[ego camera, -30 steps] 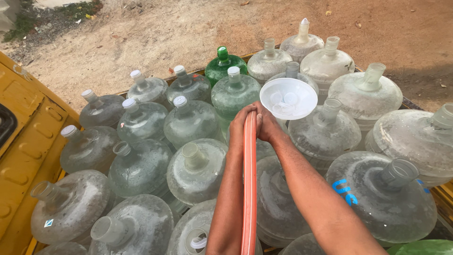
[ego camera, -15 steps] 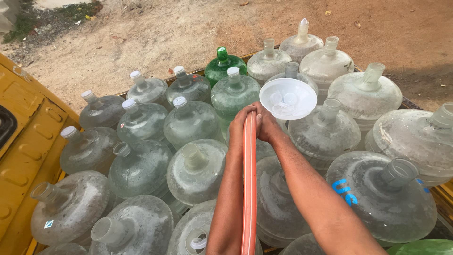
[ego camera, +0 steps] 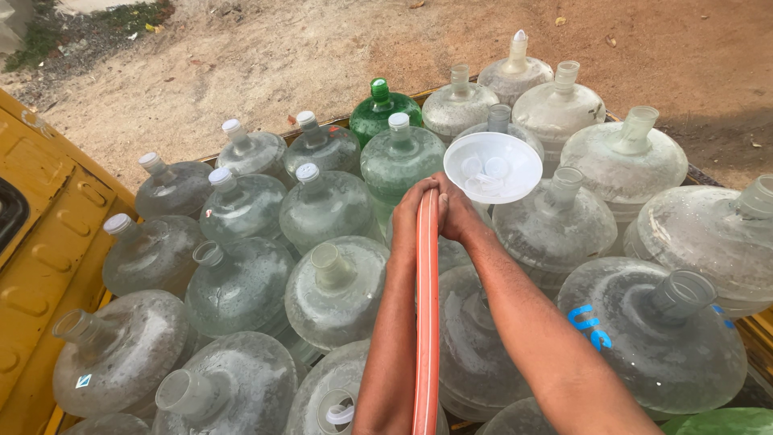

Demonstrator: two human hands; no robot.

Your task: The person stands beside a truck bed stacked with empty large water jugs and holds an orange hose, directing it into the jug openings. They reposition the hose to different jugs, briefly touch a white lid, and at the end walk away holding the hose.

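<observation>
An orange hose [ego camera: 426,322] is gripped near its far end by the left hand [ego camera: 412,216] and the right hand [ego camera: 456,213], both closed around it, held over the clear water jugs [ego camera: 334,286]. A white bowl [ego camera: 493,167] holding caps is seated on a jug just beyond the hands. 1 green jug [ego camera: 380,113] is seen behind.

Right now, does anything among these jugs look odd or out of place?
Mostly no. One dark green jug stands out among the clear ones, and the white bowl of caps rests on the jugs' necks by the hose.
</observation>
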